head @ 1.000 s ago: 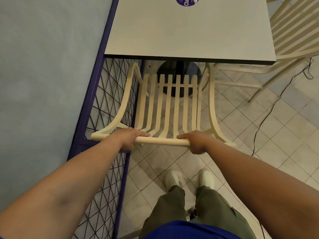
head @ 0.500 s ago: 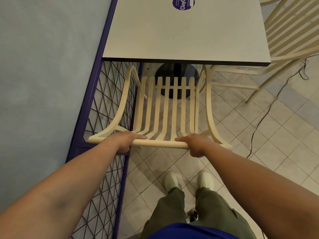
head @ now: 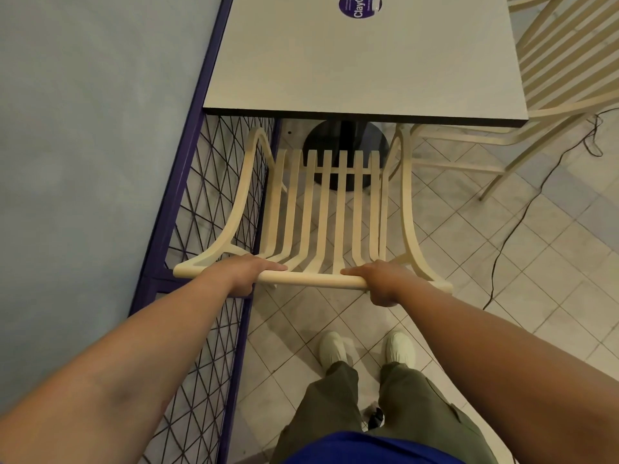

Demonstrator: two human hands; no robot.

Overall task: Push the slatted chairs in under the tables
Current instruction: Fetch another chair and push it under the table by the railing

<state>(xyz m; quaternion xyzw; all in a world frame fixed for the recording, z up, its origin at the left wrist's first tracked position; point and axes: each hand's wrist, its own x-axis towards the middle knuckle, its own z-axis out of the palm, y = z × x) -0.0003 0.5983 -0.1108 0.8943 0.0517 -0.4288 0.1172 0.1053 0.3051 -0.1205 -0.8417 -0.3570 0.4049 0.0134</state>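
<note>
a pale blue plaster wall [head: 83, 128] fills the left side and a floor of light square tiles [head: 469, 249] runs along the right. a grey square laminate worktop with a dark edge [head: 368, 61] sits at the top of the view. just this side of it stands the cream slatted wooden chair [head: 341, 209], its back toward the person and its front end tucked beneath the worktop's near edge. both hands hold its round top rail [head: 311, 279]: the left hand [head: 246, 271] is wrapped over the rail's left part, the right hand [head: 382, 279] over its right part, fingers curled round the bar with a stretch of bare rail between them. the chair has seven or so long narrow slats that sweep from the rail down into the seat, a thin crossbar near the front, and two curved armrests flaring outward at the back corners. a purple metal frame with black wire mesh [head: 214, 202] runs close along the chair's left side. a second cream slatted chair [head: 576, 104] stands at the worktop's right. a black round pedestal base [head: 345, 139] shows under the worktop, behind the slats. a thin black cable [head: 522, 209] trails over the tiles. a round purple sticker [head: 358, 6] lies on the worktop's far edge.
</note>
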